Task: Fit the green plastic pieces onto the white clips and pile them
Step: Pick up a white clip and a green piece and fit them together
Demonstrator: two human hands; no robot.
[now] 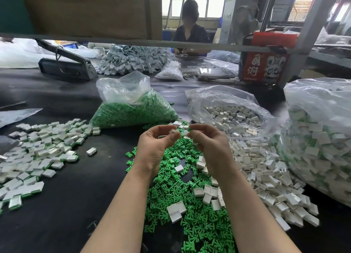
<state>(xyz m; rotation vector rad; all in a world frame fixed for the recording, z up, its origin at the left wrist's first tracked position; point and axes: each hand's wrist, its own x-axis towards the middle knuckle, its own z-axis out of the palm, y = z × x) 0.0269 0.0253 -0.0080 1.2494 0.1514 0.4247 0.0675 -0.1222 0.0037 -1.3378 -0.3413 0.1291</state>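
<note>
My left hand (pixel 154 145) pinches a small white clip (pixel 173 131) between thumb and fingertips, held above the table. My right hand (pixel 209 146) is close beside it, its fingertips pinching a small green piece (pixel 189 129) that nearly touches the clip. Loose green pieces (pixel 190 205) lie spread on the black table under my forearms, with several white clips (pixel 247 167) mixed in and heaped to the right. A pile of fitted white-and-green clips (pixel 38 153) lies at the left.
A clear bag of green pieces (pixel 133 110) and an open bag of white clips (pixel 228 114) stand behind my hands. A large bag of fitted clips (pixel 319 138) fills the right. A person (pixel 190 30) works across the table, beyond a metal bar (pixel 133 41).
</note>
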